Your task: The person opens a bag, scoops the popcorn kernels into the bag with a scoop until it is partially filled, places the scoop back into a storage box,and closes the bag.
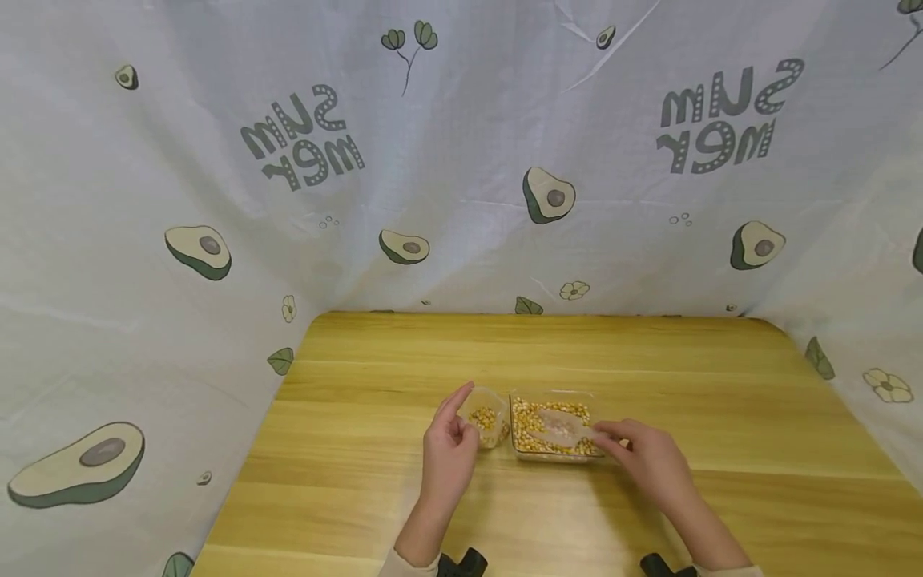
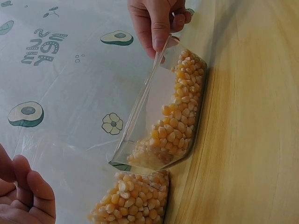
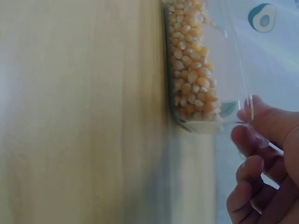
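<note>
1. The left hand (image 1: 449, 449) rests upright beside the small cup (image 1: 489, 419) of corn kernels, its grip released, fingers relaxed.
2. The right hand (image 1: 644, 453) pinches a clear scoop (image 1: 562, 426) over the kernel tray (image 1: 551, 427) on the tabletop (image 1: 721, 417).

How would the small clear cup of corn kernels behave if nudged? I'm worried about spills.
The small clear cup looks thin-walled and light, so it would probably slide easily on the smooth wooden table. It is only partly filled with loose kernels, which would likely shift and might spill if it tips. The left hand beside it could steady it.
</note>
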The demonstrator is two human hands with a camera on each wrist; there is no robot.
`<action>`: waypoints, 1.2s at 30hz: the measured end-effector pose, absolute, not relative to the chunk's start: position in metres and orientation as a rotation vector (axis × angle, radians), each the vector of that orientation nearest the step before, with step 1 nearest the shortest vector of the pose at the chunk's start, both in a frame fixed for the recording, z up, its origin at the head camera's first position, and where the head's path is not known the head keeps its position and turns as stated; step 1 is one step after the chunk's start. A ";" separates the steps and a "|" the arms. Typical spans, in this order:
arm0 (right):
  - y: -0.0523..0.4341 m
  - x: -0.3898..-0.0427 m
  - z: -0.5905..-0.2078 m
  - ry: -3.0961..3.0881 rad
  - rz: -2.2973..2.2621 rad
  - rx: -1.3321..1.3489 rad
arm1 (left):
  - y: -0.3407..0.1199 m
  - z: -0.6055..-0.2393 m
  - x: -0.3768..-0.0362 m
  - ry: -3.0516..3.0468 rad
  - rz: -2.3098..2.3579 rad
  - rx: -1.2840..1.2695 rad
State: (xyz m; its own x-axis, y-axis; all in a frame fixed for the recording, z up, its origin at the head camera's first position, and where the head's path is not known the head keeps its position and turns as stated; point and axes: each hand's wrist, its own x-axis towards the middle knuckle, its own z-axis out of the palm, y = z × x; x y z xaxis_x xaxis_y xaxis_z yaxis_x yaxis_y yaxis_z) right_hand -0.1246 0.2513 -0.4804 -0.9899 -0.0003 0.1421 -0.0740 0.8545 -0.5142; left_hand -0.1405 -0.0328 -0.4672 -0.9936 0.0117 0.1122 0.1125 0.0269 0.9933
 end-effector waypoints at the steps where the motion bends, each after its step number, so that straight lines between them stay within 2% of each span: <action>1: 0.251 -0.124 -0.482 -2.880 0.832 0.056 | -0.033 -0.467 -0.140 -2.202 -2.137 -0.132; 12: 0.253 -0.121 -0.502 -2.646 0.991 0.038 | -0.034 -0.466 -0.140 -2.210 -2.141 -0.123; 36: 0.252 -0.120 -0.510 -2.570 1.468 -0.298 | -0.036 -0.471 -0.140 -2.177 -2.175 -0.109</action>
State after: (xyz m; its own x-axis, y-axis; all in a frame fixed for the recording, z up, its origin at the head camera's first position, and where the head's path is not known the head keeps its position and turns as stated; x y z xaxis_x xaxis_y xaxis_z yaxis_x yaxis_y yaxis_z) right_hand -0.1198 0.2515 -0.5096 -0.9663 0.2536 0.0454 0.0897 0.4962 -0.8636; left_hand -0.1402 -0.0358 -0.4713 -0.9956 0.0059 0.0939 0.0939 0.0005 0.9956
